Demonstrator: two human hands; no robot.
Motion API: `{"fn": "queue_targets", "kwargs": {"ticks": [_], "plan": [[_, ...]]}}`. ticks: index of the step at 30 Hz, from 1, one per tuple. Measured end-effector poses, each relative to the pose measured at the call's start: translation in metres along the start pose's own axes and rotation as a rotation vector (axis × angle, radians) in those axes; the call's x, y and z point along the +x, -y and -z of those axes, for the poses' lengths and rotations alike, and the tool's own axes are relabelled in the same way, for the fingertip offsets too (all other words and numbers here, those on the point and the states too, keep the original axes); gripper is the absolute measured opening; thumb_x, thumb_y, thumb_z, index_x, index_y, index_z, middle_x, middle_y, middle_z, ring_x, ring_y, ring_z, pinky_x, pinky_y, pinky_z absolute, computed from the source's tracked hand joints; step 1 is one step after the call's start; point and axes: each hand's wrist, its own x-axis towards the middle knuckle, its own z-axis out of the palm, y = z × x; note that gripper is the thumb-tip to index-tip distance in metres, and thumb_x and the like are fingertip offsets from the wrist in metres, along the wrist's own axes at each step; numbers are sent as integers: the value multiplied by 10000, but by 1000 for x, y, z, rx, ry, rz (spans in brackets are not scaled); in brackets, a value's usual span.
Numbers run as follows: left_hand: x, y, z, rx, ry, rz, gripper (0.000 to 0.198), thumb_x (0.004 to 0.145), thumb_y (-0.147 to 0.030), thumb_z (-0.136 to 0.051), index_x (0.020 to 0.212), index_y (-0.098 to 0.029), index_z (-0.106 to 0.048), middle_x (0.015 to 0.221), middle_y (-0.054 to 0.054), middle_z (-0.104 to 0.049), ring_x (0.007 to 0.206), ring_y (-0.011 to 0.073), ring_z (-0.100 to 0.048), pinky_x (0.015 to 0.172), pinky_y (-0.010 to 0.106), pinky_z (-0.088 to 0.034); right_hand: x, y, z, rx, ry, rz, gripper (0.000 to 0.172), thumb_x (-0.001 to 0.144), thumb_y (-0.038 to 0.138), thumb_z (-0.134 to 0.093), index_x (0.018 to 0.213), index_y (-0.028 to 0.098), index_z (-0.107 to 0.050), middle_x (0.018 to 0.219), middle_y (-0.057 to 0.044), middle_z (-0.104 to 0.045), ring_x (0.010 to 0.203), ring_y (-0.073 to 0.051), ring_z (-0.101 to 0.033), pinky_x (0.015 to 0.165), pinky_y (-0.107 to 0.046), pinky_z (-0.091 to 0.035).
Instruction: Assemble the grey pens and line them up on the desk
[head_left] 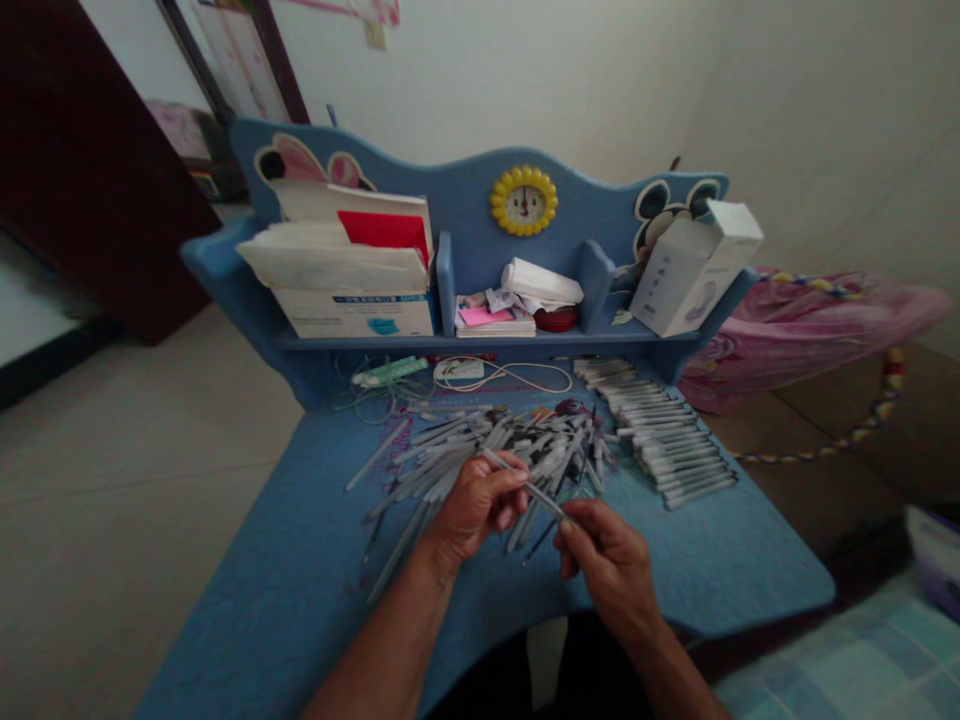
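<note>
The left forearm (pixel 382 640), at seven o'clock, was bare, with faint thin marks just short of the wrist. The right forearm (pixel 667 660), at five o'clock, was bare too, as were the left hand (pixel 478 505) and the right hand (pixel 609 560), both creased at the knuckles. At six o'clock, black clothing (pixel 487 680) covered the legs, its details lost in shadow; whether the pale strip (pixel 547 660) there belonged to it was unclear

The hands (pixel 480 505) partly hide the slim tube (pixel 545 498) and pen heap (pixel 555 455).
</note>
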Motion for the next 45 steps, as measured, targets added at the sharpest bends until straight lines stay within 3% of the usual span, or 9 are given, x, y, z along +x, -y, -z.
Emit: {"fn": "queue_targets", "kwargs": {"ticks": [21, 31, 34, 36, 40, 45], "plan": [[-1, 5, -6, -68, 7, 8, 132, 693, -250, -619, 714, -156, -528, 433, -22, -593, 258, 67, -415, 277, 154, -297, 0, -6, -3, -23, -30, 23, 163, 841, 330, -510, 838, 174, -559, 549, 51, -517, 417, -89, -496, 435, -212, -409], [-1, -1, -6, -150, -94, -4, 194, 651, -314, -666, 707, -160, -561, 398, -54, -552, 234, 27, -314, 275, 137, -238, 7, 1, -16, -114, -23, 101, 149, 862, 293, -469, 844, 175, -559, 552, 44, -499, 445, -91, -487, 442, -196, -393], [0, -2, -4, -142, -102, 5, 235, 641, -351, -689, 686, -151, -573, 373, -61, -518, 237, 19, -297, 284, 135, -224, 4, 1, -15, -226, 4, 188, 117, 842, 266, -496, 866, 181, -574, 540, 45, -499, 446, -96, -487, 436, -195, -390], [1, -2, -2, -124, -99, 16, 268, 639, -387, -695, 658, -147, -575, 349, -64, -487, 238, 15, -281, 287, 133, -213, 0, 2, -11, -285, 39, 341, 153, 813, 277, -544, 936, 196, -585, 576, 32, -552, 477, -108, -518, 454, -197, -416], [-1, -1, -1, -90, -23, 64, 324, 639, -455, -687, 617, -159, -557, 314, -77, -424, 237, 11, -233, 288, 134, -185, -4, 7, 0, -409, 33, 638, 358, 840, 243, -514, 1197, 235, -497, 858, -41, -658, 685, -150, -612, 629, -234, -493], [-4, 3, -8, 32, 23, 144, 395, 601, -488, -711, 549, -172, -480, 307, -93, -347, 241, 21, -221, 272, 147, -142, 14, 18, 5, -732, 175, 694, 413, 839, 84, -360, 1208, 196, -510, 711, -45, -612, 585, -156, -565, 540, -248, -443]]}}
